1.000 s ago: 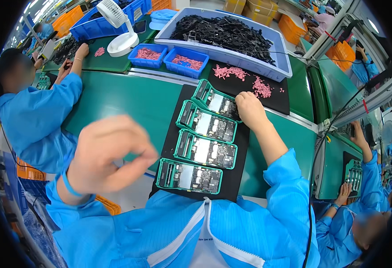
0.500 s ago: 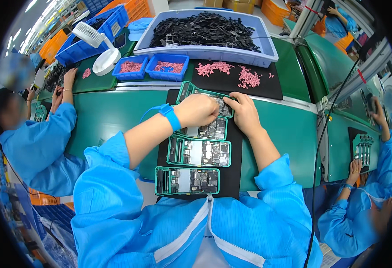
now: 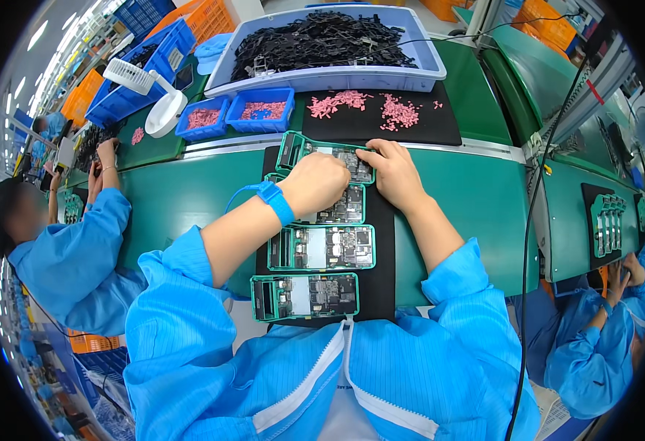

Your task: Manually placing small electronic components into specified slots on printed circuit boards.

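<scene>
Four green-framed housings with circuit boards make a column in front of me, several in all; the farthest housing [image 3: 291, 151] is under my hands. My left hand [image 3: 315, 185] is closed above its board, fingertips pinched together; what they hold, if anything, is hidden. My right hand [image 3: 396, 173] grips that housing's right end, thumb on the board side. The second housing [image 3: 352, 206] is partly covered by my left hand. Nearer lie the third housing [image 3: 348, 246] and the closest housing [image 3: 322, 295], boards facing up. A blue corded wrist strap [image 3: 274, 202] circles my left wrist.
A black mat [image 3: 378, 290] lies beneath the housings on the green table [image 3: 469, 206]. Beyond stand blue bins [image 3: 260, 110] of small pink pieces, loose pink piles [image 3: 399, 112], a large tub [image 3: 326, 77] of black parts and a white fan [image 3: 164, 114]. Co-workers sit either side.
The whole view has shifted slightly. My left hand stays pinched over the farthest board and my right hand keeps its place at that housing's right end. The right-hand co-worker's hands have moved.
</scene>
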Demonstrator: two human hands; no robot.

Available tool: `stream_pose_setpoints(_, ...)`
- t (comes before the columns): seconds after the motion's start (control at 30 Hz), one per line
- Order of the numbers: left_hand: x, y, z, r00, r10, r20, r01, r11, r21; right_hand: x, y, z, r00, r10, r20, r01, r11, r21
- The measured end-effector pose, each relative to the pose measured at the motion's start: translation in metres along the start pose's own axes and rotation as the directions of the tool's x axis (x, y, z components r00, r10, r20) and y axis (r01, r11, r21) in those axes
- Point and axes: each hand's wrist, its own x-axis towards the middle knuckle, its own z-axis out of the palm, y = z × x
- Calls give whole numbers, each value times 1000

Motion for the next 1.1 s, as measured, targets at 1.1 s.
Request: stream_pose_setpoints(1.1, -73, 39, -222, 987, -125, -97, 122, 992, -35, 34, 71, -9, 850, 525, 36, -493, 818, -297)
